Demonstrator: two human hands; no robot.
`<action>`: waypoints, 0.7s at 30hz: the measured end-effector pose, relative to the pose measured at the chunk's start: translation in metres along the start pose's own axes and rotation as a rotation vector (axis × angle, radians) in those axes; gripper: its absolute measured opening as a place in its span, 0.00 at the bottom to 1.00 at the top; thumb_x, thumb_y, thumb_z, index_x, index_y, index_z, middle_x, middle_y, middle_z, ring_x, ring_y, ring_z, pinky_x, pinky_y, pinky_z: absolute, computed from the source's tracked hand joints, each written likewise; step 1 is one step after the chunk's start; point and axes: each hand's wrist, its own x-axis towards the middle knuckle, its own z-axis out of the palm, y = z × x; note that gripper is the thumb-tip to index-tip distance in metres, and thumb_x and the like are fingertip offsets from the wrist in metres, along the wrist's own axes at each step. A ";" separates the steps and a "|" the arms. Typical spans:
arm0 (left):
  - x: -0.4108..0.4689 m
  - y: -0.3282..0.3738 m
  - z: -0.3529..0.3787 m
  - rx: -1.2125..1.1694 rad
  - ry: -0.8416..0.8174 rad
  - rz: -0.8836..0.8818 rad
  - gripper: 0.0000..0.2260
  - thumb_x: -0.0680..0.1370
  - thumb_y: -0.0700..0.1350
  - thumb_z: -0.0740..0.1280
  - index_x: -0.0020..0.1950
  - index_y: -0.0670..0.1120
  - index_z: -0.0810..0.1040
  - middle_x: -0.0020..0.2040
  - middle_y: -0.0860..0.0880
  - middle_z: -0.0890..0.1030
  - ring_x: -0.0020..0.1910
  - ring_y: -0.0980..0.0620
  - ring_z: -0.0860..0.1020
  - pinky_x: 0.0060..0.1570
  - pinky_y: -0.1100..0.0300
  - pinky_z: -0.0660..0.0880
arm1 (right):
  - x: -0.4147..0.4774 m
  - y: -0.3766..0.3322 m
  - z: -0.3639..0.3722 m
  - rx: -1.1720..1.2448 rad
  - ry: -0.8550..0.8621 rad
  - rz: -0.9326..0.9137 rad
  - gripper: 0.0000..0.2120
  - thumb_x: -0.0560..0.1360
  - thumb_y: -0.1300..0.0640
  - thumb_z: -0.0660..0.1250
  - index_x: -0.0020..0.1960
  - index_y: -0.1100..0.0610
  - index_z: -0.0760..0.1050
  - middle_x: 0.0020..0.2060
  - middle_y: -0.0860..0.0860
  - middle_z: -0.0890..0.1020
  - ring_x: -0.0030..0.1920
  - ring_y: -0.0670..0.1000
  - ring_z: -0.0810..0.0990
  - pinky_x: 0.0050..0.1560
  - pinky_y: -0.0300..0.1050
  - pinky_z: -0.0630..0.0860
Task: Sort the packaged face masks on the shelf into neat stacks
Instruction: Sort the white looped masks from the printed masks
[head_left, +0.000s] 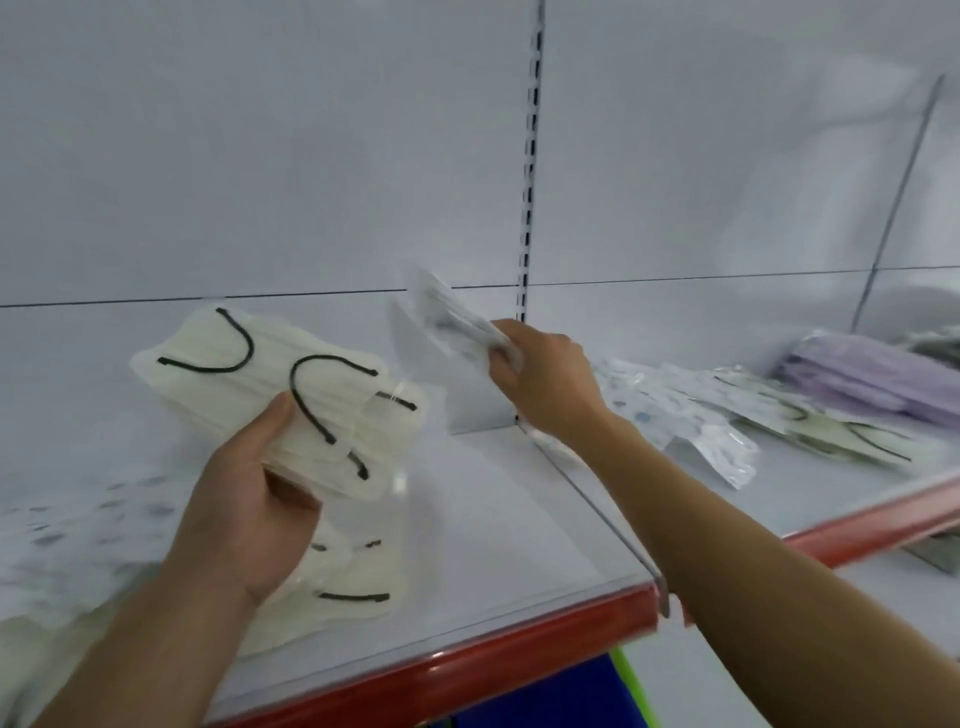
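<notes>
My left hand (249, 499) grips a clear pack of cream face masks with black ear loops (270, 369), raised above the white shelf (493, 519). Under that hand more cream packs (358, 582) lie on the shelf. My right hand (540, 374) holds a blurred white-and-grey mask pack (447, 317) tilted up over the clear divider (587, 493). Right of the divider lie loose patterned white packs (675, 410), cream packs (831, 431) and a lilac stack (872, 379).
A patterned white pack (78, 525) lies blurred at the left. The shelf has a red front edge (467, 654) and a white back panel with a slotted upright (530, 156). A second clear divider (898, 197) stands at the far right. Blue packaging (561, 696) shows below.
</notes>
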 end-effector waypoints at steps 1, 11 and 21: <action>0.003 -0.012 0.013 0.002 -0.023 -0.026 0.17 0.80 0.44 0.63 0.68 0.47 0.77 0.60 0.49 0.83 0.59 0.51 0.81 0.57 0.53 0.78 | -0.001 0.014 -0.014 -0.025 0.072 0.012 0.13 0.79 0.57 0.59 0.60 0.49 0.77 0.38 0.52 0.80 0.39 0.57 0.76 0.40 0.47 0.70; 0.015 -0.091 0.060 0.171 -0.081 -0.314 0.13 0.80 0.42 0.64 0.64 0.45 0.79 0.57 0.46 0.84 0.58 0.47 0.82 0.64 0.48 0.73 | -0.021 0.143 -0.021 -0.327 -0.401 0.292 0.11 0.76 0.54 0.61 0.57 0.49 0.77 0.57 0.52 0.80 0.60 0.57 0.77 0.55 0.48 0.74; 0.013 -0.097 0.053 0.219 -0.037 -0.363 0.14 0.79 0.41 0.65 0.64 0.42 0.78 0.57 0.43 0.84 0.59 0.43 0.81 0.62 0.45 0.74 | -0.039 0.105 -0.043 0.008 -0.082 0.142 0.15 0.78 0.53 0.65 0.64 0.50 0.77 0.62 0.45 0.79 0.63 0.47 0.73 0.62 0.38 0.66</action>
